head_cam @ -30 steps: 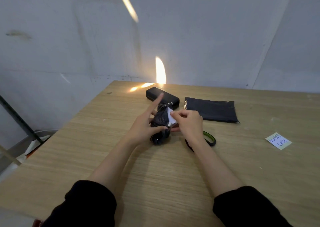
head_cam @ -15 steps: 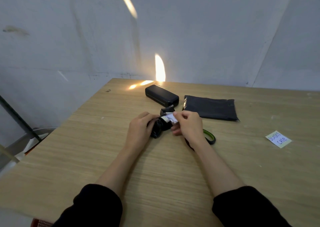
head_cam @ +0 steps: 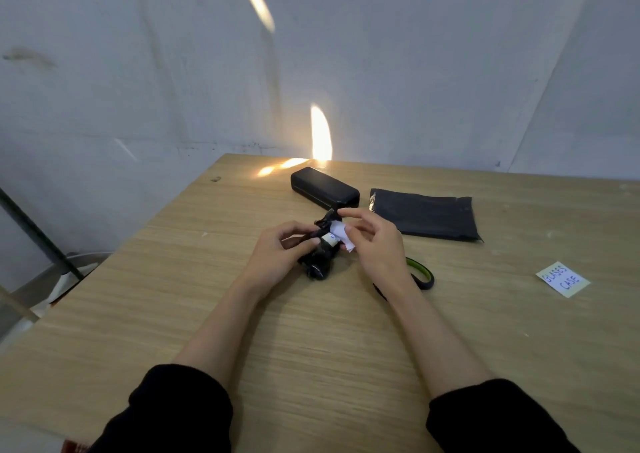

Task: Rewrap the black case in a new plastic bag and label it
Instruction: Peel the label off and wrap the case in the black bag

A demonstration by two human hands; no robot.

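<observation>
From my remote seat, I see both hands meeting over the middle of the table (head_cam: 311, 342), just above its surface. My left hand (head_cam: 277, 257) has its fingers and thumb curled round a crumpled black wrap (head_cam: 319, 263), a dark, shiny wad of plastic whose lower end sits at or just above the wood. My right hand (head_cam: 375, 245) comes in from the other side and pinches a white slip (head_cam: 341, 237) that lies against the upper part of the wad. Its thumb is on the paper, and the forefinger reaches over to the twisted top of the wrap. There is a blue mark on the slip, too small for me to read.

Just beyond the hands, the black case (head_cam: 323, 188) lies bare on the table, closed, set at a slant, touching neither hand. To the right of the case, near it but apart, the new plastic bag (head_cam: 426, 214) lies flat and dark. A black and green band (head_cam: 421, 275) curves out from under my right wrist. Well to the right, a pale label (head_cam: 562, 279) reads "GLASSES CASE" in blue ink. A warm patch of light (head_cam: 321, 136) falls on the grey wall behind the case and spills onto the far table edge. Black sleeves (head_cam: 180, 414) cover both forearms near the camera.
</observation>
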